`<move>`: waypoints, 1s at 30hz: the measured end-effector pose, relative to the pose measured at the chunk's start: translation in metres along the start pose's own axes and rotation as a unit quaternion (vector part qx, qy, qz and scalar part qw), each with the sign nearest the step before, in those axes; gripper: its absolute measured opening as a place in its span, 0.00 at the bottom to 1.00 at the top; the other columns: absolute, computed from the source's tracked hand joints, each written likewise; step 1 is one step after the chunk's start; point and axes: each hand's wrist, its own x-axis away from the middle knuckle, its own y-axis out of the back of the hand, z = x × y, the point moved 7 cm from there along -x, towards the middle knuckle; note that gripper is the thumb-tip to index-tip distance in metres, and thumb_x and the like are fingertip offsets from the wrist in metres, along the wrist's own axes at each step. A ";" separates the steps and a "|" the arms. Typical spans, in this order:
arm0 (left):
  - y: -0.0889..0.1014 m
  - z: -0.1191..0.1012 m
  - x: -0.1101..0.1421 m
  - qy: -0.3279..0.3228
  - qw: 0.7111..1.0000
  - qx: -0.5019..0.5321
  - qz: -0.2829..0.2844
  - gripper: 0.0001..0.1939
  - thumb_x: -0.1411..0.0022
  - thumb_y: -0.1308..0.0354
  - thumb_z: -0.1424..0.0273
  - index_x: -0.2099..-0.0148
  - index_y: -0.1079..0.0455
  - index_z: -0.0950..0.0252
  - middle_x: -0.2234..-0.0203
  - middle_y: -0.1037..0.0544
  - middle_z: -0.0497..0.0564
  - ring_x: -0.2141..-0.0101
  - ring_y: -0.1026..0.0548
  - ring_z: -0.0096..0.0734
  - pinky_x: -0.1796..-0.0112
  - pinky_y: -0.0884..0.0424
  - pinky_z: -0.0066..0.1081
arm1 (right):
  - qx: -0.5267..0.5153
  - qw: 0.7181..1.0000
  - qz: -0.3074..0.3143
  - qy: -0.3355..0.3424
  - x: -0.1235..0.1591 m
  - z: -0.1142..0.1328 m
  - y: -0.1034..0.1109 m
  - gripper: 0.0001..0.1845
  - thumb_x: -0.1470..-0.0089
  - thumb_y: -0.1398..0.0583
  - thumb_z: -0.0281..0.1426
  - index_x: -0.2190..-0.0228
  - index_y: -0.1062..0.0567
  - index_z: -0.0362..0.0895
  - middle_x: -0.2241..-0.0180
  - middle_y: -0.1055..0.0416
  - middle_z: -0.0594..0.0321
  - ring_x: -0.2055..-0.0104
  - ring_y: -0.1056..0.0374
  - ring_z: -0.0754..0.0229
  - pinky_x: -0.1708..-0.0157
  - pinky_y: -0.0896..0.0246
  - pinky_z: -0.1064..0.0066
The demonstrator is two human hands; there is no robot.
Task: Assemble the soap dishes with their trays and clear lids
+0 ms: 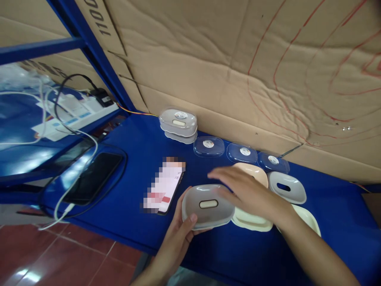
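Observation:
My left hand (184,226) grips a grey soap dish (193,198) by its left side, the thumb on the near rim. A cream oval piece (208,204) sits in the slot in the dish's floor. My right hand (238,188) is open, fingers stretched out and slightly blurred, over the dish's right rim; whether it touches is unclear. Beneath and beyond it lies a peach dish (256,171), partly covered. A pale yellow dish (253,222) rests just right of the held one. Further right are a grey dish (291,188) with an open slot and another pale yellow dish (308,220), partly behind my forearm.
Clear lids with round stickers, such as this lid (208,147), line the cardboard wall (193,71). A stack of lidded grey dishes (178,125) stands at the back. A lit phone (166,186), a dark phone (93,178) with cables and a power strip (74,121) lie left on the blue table (119,214).

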 end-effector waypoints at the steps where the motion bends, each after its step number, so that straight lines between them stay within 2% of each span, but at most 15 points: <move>1: 0.000 0.000 0.000 0.000 1.000 0.000 -0.001 0.42 0.32 0.33 0.59 0.23 0.48 0.44 0.33 0.27 0.55 0.38 0.25 0.53 0.41 0.25 0.48 | 0.040 0.999 -0.013 -0.033 -0.013 -0.016 0.000 0.22 0.25 0.46 0.38 0.35 0.32 0.45 0.34 0.29 0.51 0.32 0.33 0.50 0.33 0.39 0.54; 3: -0.001 0.000 0.001 0.000 1.000 -0.002 -0.003 0.43 0.33 0.32 0.59 0.23 0.48 0.43 0.33 0.27 0.55 0.37 0.26 0.54 0.40 0.26 0.49 | 0.094 0.993 -0.014 -0.074 -0.038 -0.043 -0.008 0.29 0.28 0.43 0.32 0.30 0.38 0.41 0.28 0.40 0.45 0.26 0.44 0.43 0.29 0.47 0.46; 5: -0.002 0.000 0.001 0.002 1.000 -0.005 -0.001 0.43 0.33 0.31 0.59 0.23 0.47 0.44 0.32 0.28 0.55 0.37 0.26 0.55 0.39 0.27 0.49 | 0.108 0.990 -0.018 -0.089 -0.058 -0.060 -0.018 0.35 0.33 0.39 0.28 0.29 0.40 0.40 0.27 0.43 0.41 0.24 0.48 0.38 0.28 0.50 0.41; 9: -0.002 0.001 0.001 0.009 1.000 0.000 0.002 0.45 0.35 0.30 0.58 0.23 0.47 0.46 0.32 0.28 0.55 0.34 0.29 0.55 0.36 0.31 0.49 | 0.111 0.990 -0.021 -0.083 -0.073 -0.073 -0.028 0.36 0.38 0.33 0.33 0.32 0.35 0.43 0.33 0.35 0.41 0.29 0.41 0.36 0.30 0.49 0.41; 12: 0.000 0.002 0.001 0.014 1.000 0.003 -0.002 0.46 0.35 0.30 0.58 0.22 0.50 0.45 0.32 0.28 0.55 0.33 0.31 0.55 0.35 0.33 0.48 | 0.104 0.991 -0.020 -0.078 -0.075 -0.076 -0.029 0.44 0.44 0.27 0.39 0.32 0.35 0.45 0.31 0.39 0.42 0.28 0.44 0.35 0.30 0.50 0.40; 15: 0.002 0.004 0.001 0.013 1.000 0.006 0.003 0.45 0.34 0.31 0.59 0.22 0.50 0.44 0.31 0.29 0.54 0.32 0.31 0.54 0.35 0.33 0.47 | 0.084 0.993 -0.016 -0.082 -0.073 -0.079 -0.026 0.46 0.46 0.26 0.41 0.32 0.35 0.48 0.31 0.38 0.43 0.31 0.37 0.36 0.34 0.40 0.43; 17: 0.003 0.005 0.001 0.013 1.000 0.009 0.012 0.43 0.32 0.33 0.59 0.22 0.49 0.43 0.31 0.29 0.54 0.33 0.30 0.53 0.35 0.33 0.48 | 0.069 0.994 -0.022 -0.083 -0.067 -0.075 -0.019 0.43 0.44 0.28 0.43 0.33 0.34 0.47 0.33 0.35 0.44 0.34 0.33 0.38 0.36 0.36 0.45; 21: 0.002 0.006 0.000 0.008 0.999 0.021 0.028 0.40 0.32 0.33 0.59 0.24 0.45 0.43 0.32 0.27 0.54 0.34 0.28 0.53 0.35 0.33 0.49 | 0.028 0.996 -0.050 -0.074 -0.027 -0.048 0.004 0.41 0.39 0.32 0.47 0.32 0.37 0.49 0.30 0.38 0.48 0.29 0.38 0.43 0.33 0.39 0.46; 22: 0.002 0.005 0.000 0.004 0.999 0.023 0.030 0.40 0.32 0.33 0.59 0.24 0.45 0.43 0.33 0.27 0.54 0.34 0.28 0.53 0.35 0.33 0.49 | -0.015 0.997 -0.038 -0.059 -0.013 -0.038 0.005 0.40 0.39 0.32 0.47 0.31 0.37 0.51 0.30 0.38 0.50 0.29 0.39 0.45 0.32 0.39 0.48; 26: 0.000 0.002 0.000 -0.009 0.999 0.010 0.031 0.44 0.37 0.29 0.55 0.24 0.43 0.46 0.32 0.28 0.56 0.34 0.29 0.55 0.35 0.33 0.48 | -0.094 0.994 0.053 -0.035 0.035 -0.005 -0.007 0.46 0.44 0.28 0.46 0.30 0.39 0.58 0.28 0.40 0.54 0.28 0.39 0.45 0.33 0.36 0.50; 30: 0.001 0.004 0.000 -0.009 0.999 -0.015 0.034 0.52 0.43 0.25 0.50 0.23 0.45 0.50 0.31 0.30 0.60 0.34 0.30 0.61 0.38 0.29 0.49 | -0.081 0.994 0.049 -0.046 0.056 0.010 -0.019 0.48 0.43 0.28 0.39 0.28 0.42 0.56 0.26 0.43 0.53 0.26 0.43 0.45 0.32 0.36 0.50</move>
